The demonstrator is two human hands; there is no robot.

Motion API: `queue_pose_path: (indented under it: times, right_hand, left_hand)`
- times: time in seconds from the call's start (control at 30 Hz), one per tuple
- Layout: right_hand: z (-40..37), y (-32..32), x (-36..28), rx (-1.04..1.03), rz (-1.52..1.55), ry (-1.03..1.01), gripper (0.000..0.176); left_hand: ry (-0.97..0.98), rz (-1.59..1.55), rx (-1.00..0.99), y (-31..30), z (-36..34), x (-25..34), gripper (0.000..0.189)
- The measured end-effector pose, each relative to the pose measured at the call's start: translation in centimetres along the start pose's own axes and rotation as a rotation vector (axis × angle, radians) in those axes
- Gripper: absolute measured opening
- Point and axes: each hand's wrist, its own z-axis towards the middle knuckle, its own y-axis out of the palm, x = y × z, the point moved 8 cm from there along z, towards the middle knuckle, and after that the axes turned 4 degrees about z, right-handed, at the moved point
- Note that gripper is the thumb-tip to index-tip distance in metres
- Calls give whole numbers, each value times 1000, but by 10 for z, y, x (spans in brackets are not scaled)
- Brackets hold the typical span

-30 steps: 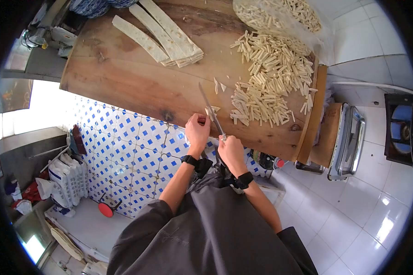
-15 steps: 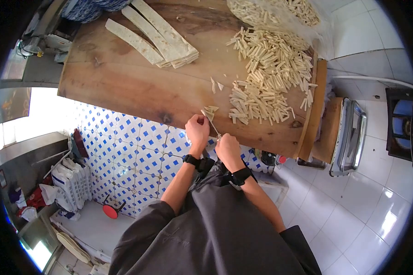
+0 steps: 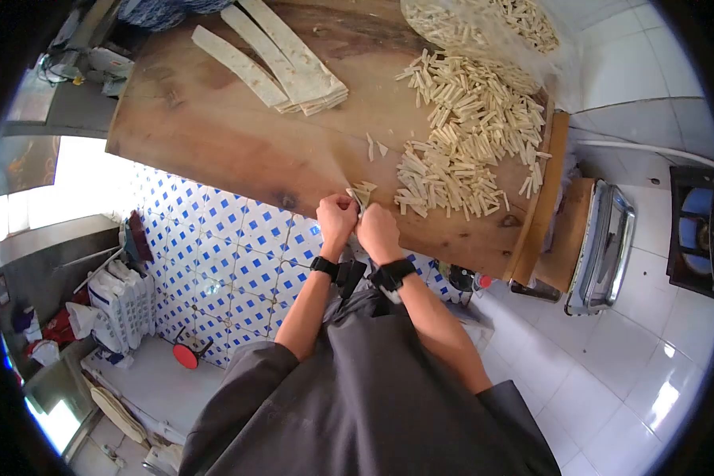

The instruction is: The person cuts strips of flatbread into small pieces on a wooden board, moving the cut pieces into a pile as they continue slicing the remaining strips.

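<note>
At the near edge of the wooden board, my right hand is closed around a knife, whose blade is a pale motion blur slanting up and left over the wood. Right beside it, my left hand has its fingers curled together in a pinch; what they hold, if anything, is hidden. Some small cut dough pieces lie just beyond my fingertips. To their right spreads a large heap of short cut flatbread strips. Long stacked flatbread strips rest at the far left of the board.
A clear plastic bag of cut strips sits at the back right. Two loose scraps lie mid-board. A metal tray stands beyond the board's right end, near a stove burner. A red stool is on the floor at left.
My right hand has moved up and left, closer to my left hand. The knife blade, sharp before and reaching to the small pieces, is now blurred and swings farther over the board.
</note>
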Motion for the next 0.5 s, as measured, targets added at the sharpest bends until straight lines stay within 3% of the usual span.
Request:
queue_pose_path:
  times: [0.07, 0.3, 0.5]
  right_hand:
    - [13, 2, -6, -31, 66, 4, 20]
    - [-18, -31, 50, 73, 108, 15, 44]
    - [-40, -53, 70, 17, 114, 107, 46]
  left_hand:
    - [117, 40, 18, -3, 2, 15, 19]
    - [3, 117, 93, -12, -13, 25, 19]
    - [63, 73, 169, -21, -19, 38, 20]
